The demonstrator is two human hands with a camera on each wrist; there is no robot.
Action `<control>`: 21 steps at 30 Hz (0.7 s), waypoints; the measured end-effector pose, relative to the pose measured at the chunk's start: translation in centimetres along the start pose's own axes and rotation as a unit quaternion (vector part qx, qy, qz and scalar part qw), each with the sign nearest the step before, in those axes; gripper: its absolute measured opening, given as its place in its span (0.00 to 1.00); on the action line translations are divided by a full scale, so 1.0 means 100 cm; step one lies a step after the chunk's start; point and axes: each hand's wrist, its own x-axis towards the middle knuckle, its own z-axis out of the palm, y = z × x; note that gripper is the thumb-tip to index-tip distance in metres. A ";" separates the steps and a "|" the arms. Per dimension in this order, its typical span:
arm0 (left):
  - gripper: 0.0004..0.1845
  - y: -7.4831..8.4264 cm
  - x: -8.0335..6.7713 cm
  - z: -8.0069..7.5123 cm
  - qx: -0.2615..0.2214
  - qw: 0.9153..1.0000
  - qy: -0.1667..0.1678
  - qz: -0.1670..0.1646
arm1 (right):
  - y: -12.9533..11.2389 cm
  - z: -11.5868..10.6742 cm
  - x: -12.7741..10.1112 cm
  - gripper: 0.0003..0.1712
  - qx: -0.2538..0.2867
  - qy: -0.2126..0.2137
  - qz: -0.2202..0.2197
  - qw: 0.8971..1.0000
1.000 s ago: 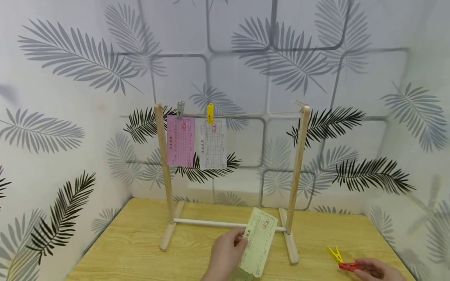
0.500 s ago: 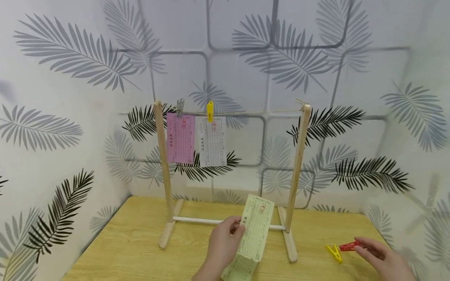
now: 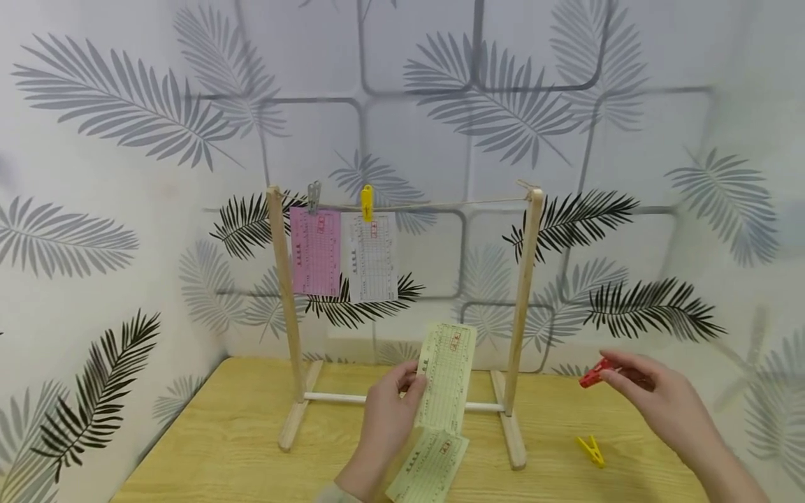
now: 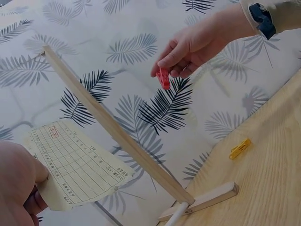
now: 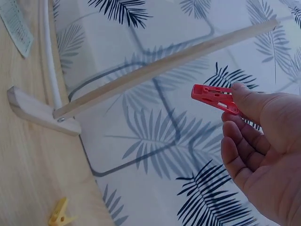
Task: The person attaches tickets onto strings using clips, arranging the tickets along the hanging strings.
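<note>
My left hand [image 3: 390, 409] pinches a pale yellow printed slip [image 3: 445, 377] upright in front of the wooden rack [image 3: 523, 307]; the slip [image 4: 77, 165] also shows in the left wrist view. A second yellow slip [image 3: 430, 464] lies on the table below it. My right hand [image 3: 654, 398] holds a red clothespin [image 3: 594, 374] in the air right of the rack; the red clothespin [image 5: 214, 96] is pinched between thumb and fingers. A pink slip [image 3: 314, 251] and a white slip [image 3: 372, 257] hang from the rack's string under a grey peg [image 3: 313, 197] and a yellow peg [image 3: 367, 202].
A loose yellow clothespin [image 3: 591, 450] lies on the wooden table [image 3: 220, 433] right of the rack's foot. Leaf-patterned walls close in behind and at both sides. The string [image 3: 459, 204] right of the hung slips is bare.
My left hand raised the yellow slip from near the table to upright before the rack. My right hand lifted the red clothespin off the table, leaving the yellow one there.
</note>
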 end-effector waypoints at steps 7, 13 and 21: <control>0.13 0.008 0.010 -0.005 -0.026 0.999 0.013 0.014 | -0.048 -0.015 0.025 0.24 0.027 0.023 -0.060 0.998; 0.12 0.017 0.022 -0.009 -0.031 0.999 0.022 0.021 | -0.088 -0.027 0.045 0.22 0.034 0.007 -0.093 0.995; 0.12 0.031 0.037 -0.012 -0.053 0.998 0.037 0.025 | -0.129 -0.034 0.068 0.24 0.031 -0.012 -0.116 0.993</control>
